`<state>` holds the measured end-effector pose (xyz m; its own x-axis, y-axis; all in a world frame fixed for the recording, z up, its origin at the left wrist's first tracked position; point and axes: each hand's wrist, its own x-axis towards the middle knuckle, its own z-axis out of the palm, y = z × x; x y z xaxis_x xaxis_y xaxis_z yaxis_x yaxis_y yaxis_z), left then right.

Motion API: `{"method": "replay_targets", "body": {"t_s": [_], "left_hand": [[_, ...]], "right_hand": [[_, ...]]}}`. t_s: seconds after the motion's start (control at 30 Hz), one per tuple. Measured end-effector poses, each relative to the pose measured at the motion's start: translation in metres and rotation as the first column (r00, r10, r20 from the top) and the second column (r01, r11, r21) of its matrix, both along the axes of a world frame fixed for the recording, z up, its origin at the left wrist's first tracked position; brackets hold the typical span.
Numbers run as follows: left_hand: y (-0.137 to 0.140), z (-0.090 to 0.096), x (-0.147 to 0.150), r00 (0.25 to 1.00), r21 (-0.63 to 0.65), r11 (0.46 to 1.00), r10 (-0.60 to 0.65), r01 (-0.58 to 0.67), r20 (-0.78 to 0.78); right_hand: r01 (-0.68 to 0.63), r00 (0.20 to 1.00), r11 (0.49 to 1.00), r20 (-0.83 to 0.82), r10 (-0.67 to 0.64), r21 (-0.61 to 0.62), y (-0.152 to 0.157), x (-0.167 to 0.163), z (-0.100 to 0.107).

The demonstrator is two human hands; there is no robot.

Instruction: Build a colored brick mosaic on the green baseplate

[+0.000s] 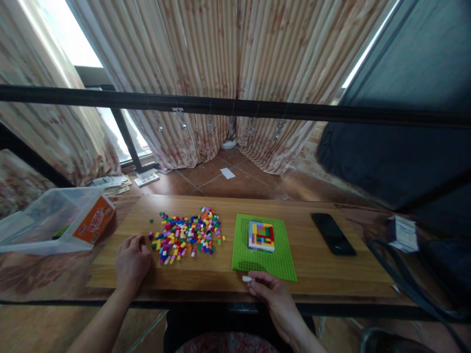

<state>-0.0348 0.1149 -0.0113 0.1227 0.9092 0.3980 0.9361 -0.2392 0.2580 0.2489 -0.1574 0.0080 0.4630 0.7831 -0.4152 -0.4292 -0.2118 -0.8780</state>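
Your right hand (275, 295) pinches a small white plastic brick (246, 278) near the green studded plastic baseplate (283, 260), and a loosened pinch could drop it; whether your left hand (133, 259) holds anything, I can't tell

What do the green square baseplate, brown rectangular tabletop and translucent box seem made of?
Green square baseplate: probably plastic, low sheen; regular studs. Brown rectangular tabletop: wood or wood-look laminate, satin; grain lines, soft reflections. Translucent box: likely smooth plastic; see-through walls.

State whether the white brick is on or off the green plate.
Off: the right hand pinches the white brick, which shows just nearer the person than the green plate.
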Motion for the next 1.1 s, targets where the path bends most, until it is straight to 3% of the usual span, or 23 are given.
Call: {"method": "replay_targets", "body": {"t_s": [0.13,0.3,0.53,0.7,0.9,1.1], "left_hand": [[0.001,-0.001,-0.001,1.0,-0.01,1.0,0.004,-0.004,0.009],[0.001,-0.001,-0.001,1.0,-0.005,1.0,0.007,-0.007,0.015],[0.001,-0.002,-0.001,1.0,0.026,1.0,-0.012,0.012,0.007],[0.0,-0.002,0.0,1.0,0.01,1.0,-0.002,0.002,0.009],[-0.003,-0.001,0.003,0.999,0.006,1.0,0.017,-0.018,0.028],[-0.006,0.0,0.004,0.999,-0.005,1.0,0.031,-0.031,0.031]], "right_hand": [[0.088,0.977,0.996,0.193,-0.086,-0.003,0.002,0.021,0.006],[0.182,0.862,0.983,0.476,-0.176,0.034,0.006,0.046,0.013],[0.175,0.656,0.984,0.746,-0.119,0.003,0.009,0.072,0.015],[0.175,0.561,0.985,0.822,-0.097,-0.003,0.014,0.066,0.02],[-0.071,0.502,0.997,0.865,0.01,0.03,0.032,0.01,0.016],[-0.304,0.347,0.947,0.914,0.208,-0.101,0.079,-0.034,0.012]]}}
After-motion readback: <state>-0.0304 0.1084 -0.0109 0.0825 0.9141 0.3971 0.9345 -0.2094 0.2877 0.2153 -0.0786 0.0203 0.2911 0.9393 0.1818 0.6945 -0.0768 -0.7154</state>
